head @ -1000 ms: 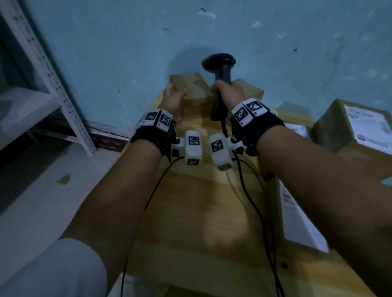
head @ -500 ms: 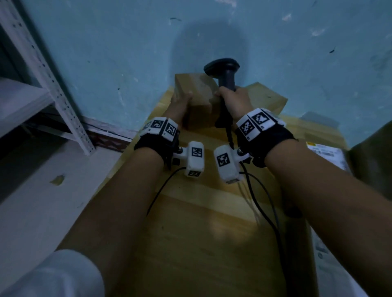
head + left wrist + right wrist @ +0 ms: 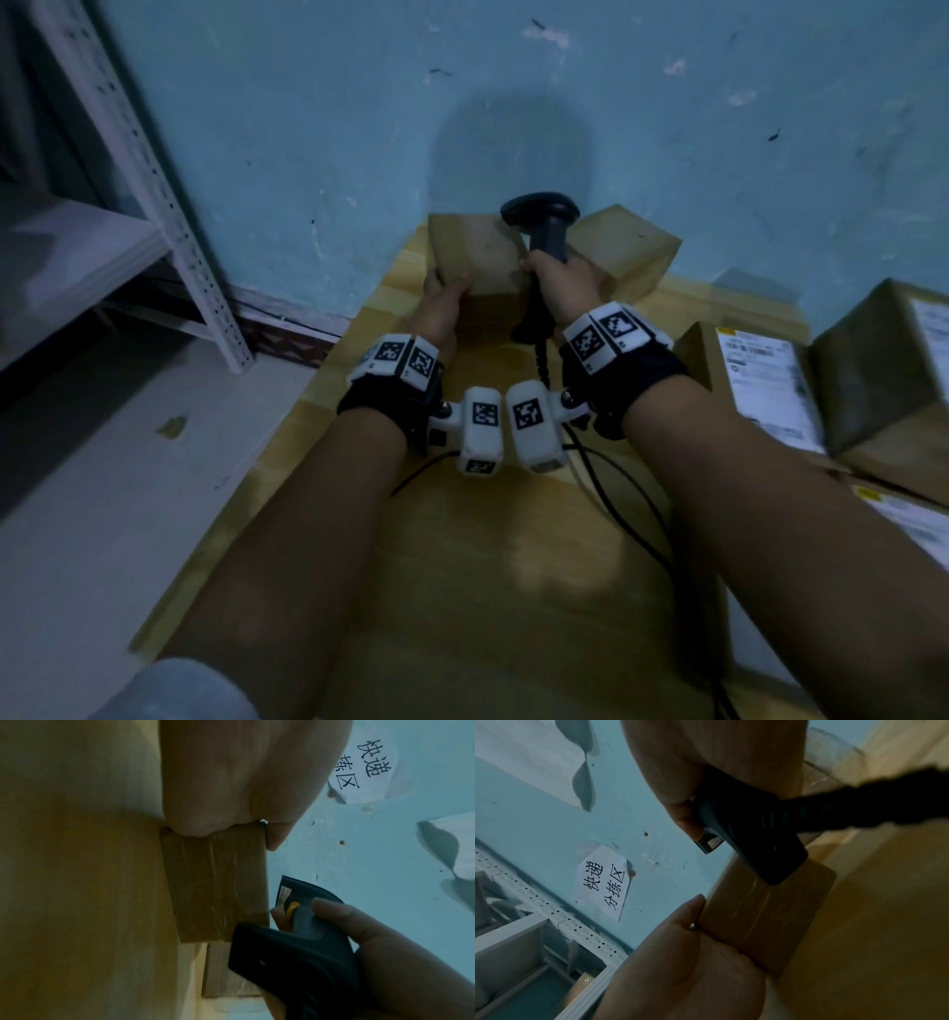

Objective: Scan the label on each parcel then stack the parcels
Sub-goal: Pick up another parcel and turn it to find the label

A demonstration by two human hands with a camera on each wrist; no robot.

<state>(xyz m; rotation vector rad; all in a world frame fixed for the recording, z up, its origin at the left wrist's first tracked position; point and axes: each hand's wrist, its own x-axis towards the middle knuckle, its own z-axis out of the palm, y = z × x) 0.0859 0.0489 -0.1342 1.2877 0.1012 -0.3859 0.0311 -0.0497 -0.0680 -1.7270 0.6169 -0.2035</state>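
A small brown taped parcel stands on edge at the far end of the wooden table, near the blue wall. My left hand grips its left end, thumb on the near face. My right hand grips the handle of a black barcode scanner, whose head sits just right of the parcel's top. No label shows on the parcel's visible faces. A second plain parcel lies behind the scanner.
Labelled parcels are piled at the table's right side, a taller box among them. The scanner cable trails back between my arms. A white metal shelf rack stands left of the table. A paper sign hangs on the wall.
The view has swung, bringing the right-hand parcels back into sight. My left hand has shifted down the small parcel's left end; the scanner stays close beside it.
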